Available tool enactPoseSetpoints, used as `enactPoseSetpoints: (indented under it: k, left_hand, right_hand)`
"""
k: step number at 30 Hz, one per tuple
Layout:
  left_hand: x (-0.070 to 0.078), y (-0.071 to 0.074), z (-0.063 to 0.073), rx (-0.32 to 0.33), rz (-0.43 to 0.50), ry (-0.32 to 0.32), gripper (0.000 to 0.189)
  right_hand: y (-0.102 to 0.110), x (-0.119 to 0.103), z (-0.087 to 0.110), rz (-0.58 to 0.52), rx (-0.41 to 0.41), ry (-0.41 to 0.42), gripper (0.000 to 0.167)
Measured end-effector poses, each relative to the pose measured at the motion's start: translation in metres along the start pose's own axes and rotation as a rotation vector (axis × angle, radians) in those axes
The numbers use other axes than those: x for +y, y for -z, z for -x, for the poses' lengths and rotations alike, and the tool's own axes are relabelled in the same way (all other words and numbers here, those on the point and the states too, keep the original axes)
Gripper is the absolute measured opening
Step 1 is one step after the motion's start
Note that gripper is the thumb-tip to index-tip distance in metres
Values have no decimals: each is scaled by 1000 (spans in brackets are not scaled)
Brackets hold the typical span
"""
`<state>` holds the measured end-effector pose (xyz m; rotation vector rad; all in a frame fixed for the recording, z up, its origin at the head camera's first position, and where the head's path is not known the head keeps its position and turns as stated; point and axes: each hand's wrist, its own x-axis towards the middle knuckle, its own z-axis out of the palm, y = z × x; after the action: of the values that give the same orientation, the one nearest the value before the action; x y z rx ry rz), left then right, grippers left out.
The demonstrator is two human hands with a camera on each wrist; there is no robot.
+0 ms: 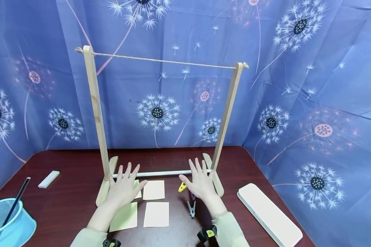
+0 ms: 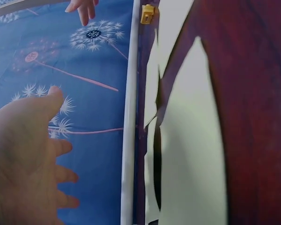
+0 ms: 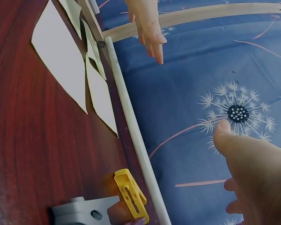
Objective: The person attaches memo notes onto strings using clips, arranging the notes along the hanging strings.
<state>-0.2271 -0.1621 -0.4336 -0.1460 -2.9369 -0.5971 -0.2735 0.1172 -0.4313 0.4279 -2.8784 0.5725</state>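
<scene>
My left hand (image 1: 123, 188) is held over the left pair of sticky notes with its fingers spread, holding nothing. Beneath it a green note (image 1: 125, 218) and another note are partly covered; two cream notes, a back one (image 1: 154, 190) and a front one (image 1: 156, 214), lie to its right. My right hand (image 1: 201, 181), fingers straight and nothing in them, is near the right post's foot. By it lie a yellow clip (image 1: 182, 187), a grey clip (image 1: 191, 208) and a dark purple clip, mostly hidden. Both hands also show in the left wrist view, the left hand (image 2: 28, 154) nearer.
A wooden frame with a left post (image 1: 96, 109), a right post (image 1: 227, 116), a rope (image 1: 164, 61) and a low white rod (image 1: 164, 173) stands behind. A white block (image 1: 48, 179) and blue mesh cup (image 1: 18, 223) with a pencil are left; a white case (image 1: 269, 214) is right.
</scene>
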Motion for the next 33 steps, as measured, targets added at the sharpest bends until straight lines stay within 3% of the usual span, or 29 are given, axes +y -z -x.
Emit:
enactPoseSetpoints:
  k: [11,20,27,33]
  left_hand:
    - [-3,8,-10,-6,-5,-20,73]
    - [-6,6,-8,32,5,-31,65]
    - [-11,1,-5,-11,-42,-66,56]
    - [-17,5,-7,-91,-4,-73,52]
  right_hand:
    - [-2,-2,-12,-60,-41,30,74]
    - [-7,4,-14,-66,-30,96,77]
    - [-9,13,-14,-113,5,176,71]
    - [-12,22,-16,-166,18,232,57]
